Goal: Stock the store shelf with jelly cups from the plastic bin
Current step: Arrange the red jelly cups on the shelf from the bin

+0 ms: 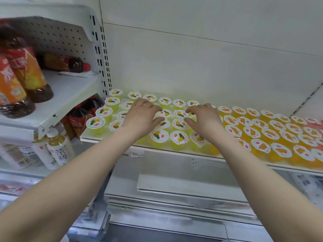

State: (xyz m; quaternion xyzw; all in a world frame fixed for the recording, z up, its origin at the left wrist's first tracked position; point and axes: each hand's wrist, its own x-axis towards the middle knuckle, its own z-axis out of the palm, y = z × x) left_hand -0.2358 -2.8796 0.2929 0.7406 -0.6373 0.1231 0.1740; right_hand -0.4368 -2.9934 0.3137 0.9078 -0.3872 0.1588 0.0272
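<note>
Several yellow jelly cups (179, 137) with white fruit-printed lids stand in rows on the left half of the white shelf (111, 140). Orange jelly cups (262, 145) fill the right half. My left hand (141, 117) is over the yellow rows, its fingers and thumb curled round a yellow cup (160, 118) with a white lid. My right hand (203, 120) hovers just to the right, fingers curved down over the cups at the border of yellow and orange. What lies under its palm is hidden. The plastic bin is out of view.
A neighbouring shelf unit on the left holds large tea bottles with orange labels (26, 74) above and pale tea bottles (59, 147) below. A perforated upright (103, 55) divides the two units. A white back wall stands behind the cups. Lower shelves (174, 189) lie beneath.
</note>
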